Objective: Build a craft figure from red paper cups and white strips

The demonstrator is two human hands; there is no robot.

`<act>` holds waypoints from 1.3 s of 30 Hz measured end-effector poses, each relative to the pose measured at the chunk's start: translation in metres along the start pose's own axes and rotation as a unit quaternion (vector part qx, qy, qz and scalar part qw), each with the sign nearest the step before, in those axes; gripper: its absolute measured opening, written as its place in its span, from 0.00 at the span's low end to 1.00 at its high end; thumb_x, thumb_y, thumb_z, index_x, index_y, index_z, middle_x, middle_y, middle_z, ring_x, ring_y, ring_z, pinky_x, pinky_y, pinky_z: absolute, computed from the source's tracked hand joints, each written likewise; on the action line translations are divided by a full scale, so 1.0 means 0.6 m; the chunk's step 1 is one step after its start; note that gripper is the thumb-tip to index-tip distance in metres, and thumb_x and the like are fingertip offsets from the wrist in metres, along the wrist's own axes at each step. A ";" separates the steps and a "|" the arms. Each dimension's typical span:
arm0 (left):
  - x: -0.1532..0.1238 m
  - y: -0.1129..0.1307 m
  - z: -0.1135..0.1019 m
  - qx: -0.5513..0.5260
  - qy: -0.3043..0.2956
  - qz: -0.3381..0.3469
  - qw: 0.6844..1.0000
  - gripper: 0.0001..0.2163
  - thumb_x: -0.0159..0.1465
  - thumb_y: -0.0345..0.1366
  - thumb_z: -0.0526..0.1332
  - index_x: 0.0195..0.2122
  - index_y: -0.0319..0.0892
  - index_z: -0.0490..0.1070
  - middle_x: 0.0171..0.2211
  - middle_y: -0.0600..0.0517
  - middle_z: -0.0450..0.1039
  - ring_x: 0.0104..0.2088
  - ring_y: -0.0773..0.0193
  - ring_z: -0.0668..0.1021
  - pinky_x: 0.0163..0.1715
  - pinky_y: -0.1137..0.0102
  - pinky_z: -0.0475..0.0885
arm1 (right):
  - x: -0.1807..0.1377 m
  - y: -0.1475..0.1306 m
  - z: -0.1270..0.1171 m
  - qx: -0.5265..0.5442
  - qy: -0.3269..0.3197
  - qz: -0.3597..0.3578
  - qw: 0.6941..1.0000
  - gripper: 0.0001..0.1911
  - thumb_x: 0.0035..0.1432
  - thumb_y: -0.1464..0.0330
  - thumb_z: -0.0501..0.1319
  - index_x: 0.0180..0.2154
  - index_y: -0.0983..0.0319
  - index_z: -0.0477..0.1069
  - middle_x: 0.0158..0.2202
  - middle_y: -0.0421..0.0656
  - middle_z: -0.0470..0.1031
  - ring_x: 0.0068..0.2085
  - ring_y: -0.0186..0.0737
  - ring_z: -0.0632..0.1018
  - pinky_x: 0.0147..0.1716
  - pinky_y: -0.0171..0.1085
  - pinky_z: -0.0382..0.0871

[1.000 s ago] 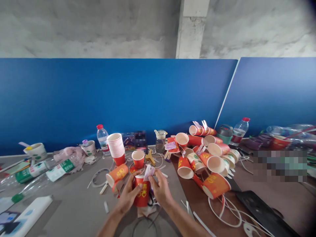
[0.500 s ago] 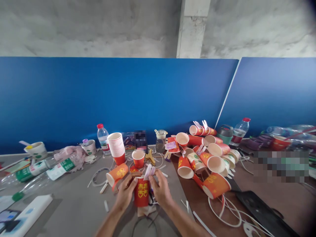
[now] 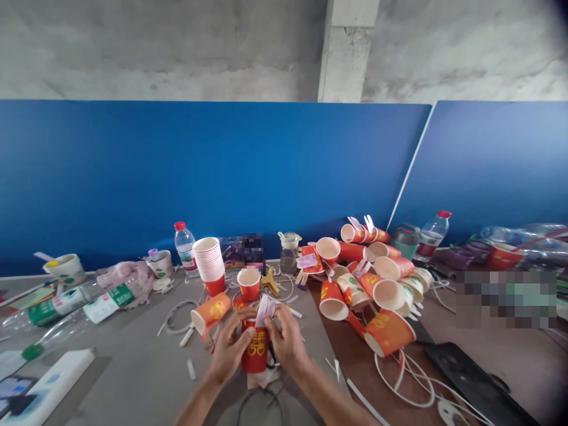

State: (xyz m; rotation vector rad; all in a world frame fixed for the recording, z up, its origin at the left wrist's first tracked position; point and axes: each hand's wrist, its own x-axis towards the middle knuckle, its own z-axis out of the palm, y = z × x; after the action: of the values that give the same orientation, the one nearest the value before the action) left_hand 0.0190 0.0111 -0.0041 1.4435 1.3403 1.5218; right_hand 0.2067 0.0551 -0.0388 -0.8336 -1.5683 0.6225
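A red paper cup (image 3: 255, 355) with yellow characters stands upside down or upright, I cannot tell which, on the desk in front of me. My left hand (image 3: 231, 343) is wrapped round its left side, thumb on the front. My right hand (image 3: 286, 337) pinches pale pinkish-white ear-shaped paper strips (image 3: 265, 309) against the cup's top edge. Just behind stands another small red cup (image 3: 249, 285). An orange-red cup (image 3: 210, 313) lies on its side left of my left hand. Beneath the held cup lies a brown scrap (image 3: 263, 378).
A tall cup stack (image 3: 208, 263) and a water bottle (image 3: 184, 248) stand at the back left. Many cups (image 3: 388, 296) are heaped at the right, with white cables (image 3: 403, 393) before them. Plastic bottles (image 3: 89, 307) lie left. A yellow clip-like piece (image 3: 270, 282) sits behind my hands.
My left thumb has moved down and right across the front of the cup. The paper strips now stand more upright and slightly left, still in my right fingers.
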 end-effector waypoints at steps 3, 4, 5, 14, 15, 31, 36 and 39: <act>0.001 0.002 0.003 0.021 0.007 0.007 1.000 0.28 0.64 0.72 0.78 0.32 0.51 0.88 0.41 0.40 0.93 0.52 0.37 0.93 0.59 0.51 0.93 | 0.000 -0.006 0.001 0.002 -0.001 -0.006 1.000 0.15 0.82 0.55 0.66 0.39 0.50 0.82 0.40 0.45 0.89 0.42 0.53 0.88 0.47 0.46 0.87; 0.001 0.002 0.003 0.027 0.012 0.008 1.000 0.27 0.64 0.72 0.78 0.31 0.52 0.88 0.39 0.41 0.92 0.50 0.39 0.93 0.57 0.51 0.93 | 0.000 -0.009 0.003 0.008 0.002 -0.007 1.000 0.15 0.82 0.54 0.66 0.39 0.50 0.81 0.40 0.45 0.90 0.41 0.53 0.88 0.46 0.46 0.87; 0.002 0.003 0.003 0.030 0.016 0.009 0.999 0.28 0.64 0.73 0.78 0.31 0.52 0.87 0.37 0.42 0.91 0.48 0.40 0.92 0.55 0.52 0.93 | 0.001 -0.011 0.004 0.015 0.007 -0.005 1.000 0.16 0.82 0.54 0.66 0.38 0.50 0.82 0.40 0.46 0.90 0.41 0.53 0.88 0.47 0.46 0.87; 0.023 0.016 -0.018 0.022 0.172 -0.057 0.983 0.37 0.53 0.83 0.78 0.32 0.50 0.85 0.31 0.47 0.88 0.35 0.47 0.86 0.36 0.57 0.87 | 0.042 0.003 -0.029 0.023 0.073 0.144 0.987 0.26 0.69 0.39 0.67 0.30 0.50 0.72 0.28 0.42 0.81 0.31 0.48 0.78 0.33 0.42 0.78; 0.027 0.017 -0.020 0.016 0.200 -0.056 0.978 0.39 0.52 0.85 0.77 0.32 0.50 0.84 0.31 0.46 0.87 0.35 0.47 0.86 0.36 0.57 0.87 | 0.045 0.007 -0.032 0.020 0.068 0.148 0.986 0.26 0.67 0.39 0.68 0.29 0.50 0.70 0.27 0.42 0.80 0.30 0.47 0.78 0.33 0.42 0.77; 0.034 0.000 -0.033 0.026 0.254 -0.036 0.966 0.39 0.59 0.88 0.72 0.37 0.52 0.81 0.38 0.47 0.87 0.42 0.44 0.87 0.44 0.53 0.88 | 0.029 0.040 -0.038 -0.098 -0.066 0.160 0.980 0.26 0.62 0.71 0.68 0.60 0.58 0.90 0.33 0.41 0.90 0.37 0.51 0.89 0.45 0.41 0.84; 0.035 -0.002 -0.037 0.031 0.273 -0.027 0.961 0.39 0.62 0.87 0.70 0.40 0.51 0.83 0.41 0.43 0.88 0.45 0.41 0.88 0.44 0.50 0.89 | 0.027 0.039 -0.032 -0.120 -0.098 0.150 0.976 0.30 0.63 0.72 0.68 0.65 0.59 0.89 0.31 0.39 0.87 0.36 0.52 0.89 0.46 0.43 0.85; 0.037 -0.003 -0.037 0.035 0.281 -0.023 0.959 0.40 0.60 0.87 0.70 0.39 0.50 0.83 0.42 0.42 0.89 0.45 0.40 0.88 0.45 0.49 0.90 | 0.025 0.035 -0.028 -0.131 -0.115 0.144 0.974 0.30 0.64 0.73 0.68 0.66 0.60 0.89 0.33 0.40 0.87 0.38 0.53 0.90 0.48 0.44 0.86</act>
State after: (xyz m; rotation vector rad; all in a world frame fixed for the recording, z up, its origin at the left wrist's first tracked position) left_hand -0.0069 0.0268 0.0037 1.0402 1.7513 1.9569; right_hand 0.2262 0.0786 -0.0432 -1.2388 -1.7803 0.7503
